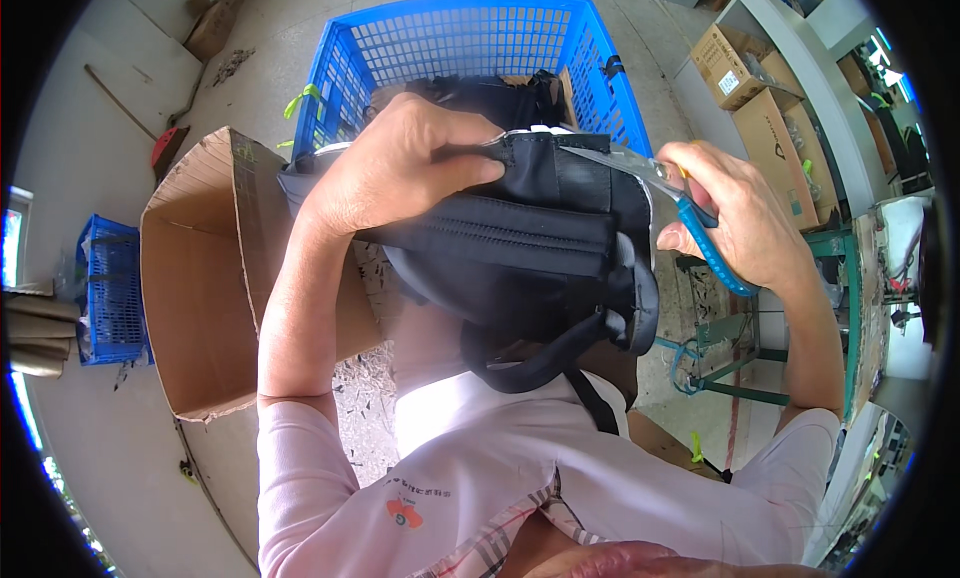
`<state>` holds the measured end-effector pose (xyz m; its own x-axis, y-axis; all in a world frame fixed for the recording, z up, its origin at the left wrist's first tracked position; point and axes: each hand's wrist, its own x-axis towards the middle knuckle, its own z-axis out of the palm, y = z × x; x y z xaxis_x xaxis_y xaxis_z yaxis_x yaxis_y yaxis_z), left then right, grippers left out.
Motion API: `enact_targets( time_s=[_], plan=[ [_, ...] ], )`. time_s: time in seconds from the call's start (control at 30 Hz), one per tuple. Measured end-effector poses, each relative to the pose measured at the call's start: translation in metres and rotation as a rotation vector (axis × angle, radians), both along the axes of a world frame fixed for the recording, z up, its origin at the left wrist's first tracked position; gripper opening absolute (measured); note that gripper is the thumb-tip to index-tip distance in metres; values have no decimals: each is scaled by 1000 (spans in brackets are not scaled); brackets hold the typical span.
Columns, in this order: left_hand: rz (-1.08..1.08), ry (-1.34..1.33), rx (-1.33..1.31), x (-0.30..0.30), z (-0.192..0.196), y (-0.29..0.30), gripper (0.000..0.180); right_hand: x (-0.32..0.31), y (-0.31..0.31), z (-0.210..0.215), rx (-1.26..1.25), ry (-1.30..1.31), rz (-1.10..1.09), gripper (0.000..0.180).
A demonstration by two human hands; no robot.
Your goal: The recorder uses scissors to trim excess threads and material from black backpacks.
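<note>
A black fabric bag (480, 268) with straps and stitched seams lies across my lap. My left hand (415, 163) pinches its upper edge between thumb and fingers. In my right hand (735, 208) is a pair of scissors (708, 240) with blue handles. The blades point left and lie along the bag's top edge, near a pale strip of edging. Whether they are cutting into anything, I cannot tell. A padded black strap (545, 363) loops down toward my shirt.
Beyond the bag stands a blue plastic basket (460, 13) with dark items inside. An open cardboard box (200, 308) is at the left, near a smaller blue crate (112, 288). At the right are a green metal frame (850, 308) and cartons (735, 68). Dark scraps litter the floor.
</note>
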<state>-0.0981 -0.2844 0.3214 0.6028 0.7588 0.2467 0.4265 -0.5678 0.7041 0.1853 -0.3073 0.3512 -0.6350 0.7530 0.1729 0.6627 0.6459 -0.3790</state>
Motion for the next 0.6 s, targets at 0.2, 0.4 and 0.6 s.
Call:
enact_targets(
  time_s=[0.2, 0.4, 0.6],
  plan=[
    [-5, 13, 23, 4, -1, -2, 22, 1, 3, -4, 55, 0, 73, 43],
    [-11, 8, 33, 6, -2, -5, 22, 11, 1, -5, -25, -18, 63, 42],
    [-77, 7, 109, 13, -2, -7, 20, 5, 9, -1, -48, 13, 169, 47]
  ],
)
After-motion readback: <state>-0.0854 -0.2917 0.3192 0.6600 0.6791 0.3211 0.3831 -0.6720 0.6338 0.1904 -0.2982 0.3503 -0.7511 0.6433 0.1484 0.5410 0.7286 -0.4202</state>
